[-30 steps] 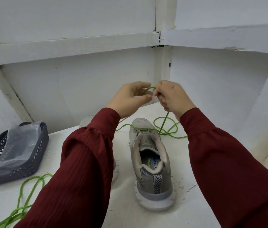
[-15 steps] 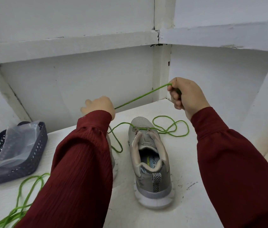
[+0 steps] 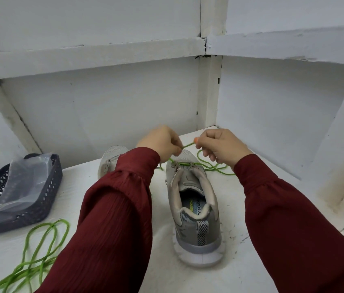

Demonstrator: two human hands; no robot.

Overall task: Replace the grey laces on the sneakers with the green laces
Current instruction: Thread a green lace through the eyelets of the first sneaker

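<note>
Both the left hand [image 3: 161, 144] and right hand [image 3: 221, 148] pinch the green lace [image 3: 188, 145] between fingers [image 3: 207, 154], just above the sneaker [image 3: 194, 208] on the worktop [image 3: 251, 261]. Limp and light, it probably threads best held near its tip.

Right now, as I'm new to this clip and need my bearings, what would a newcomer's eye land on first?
A bright green lace, pinched taut between the left hand and the right hand over the front of a grey mesh sneaker. Next, a second loose green lace coiled at the near left, beside a dark grey plastic basket holding a clear bag.
</note>
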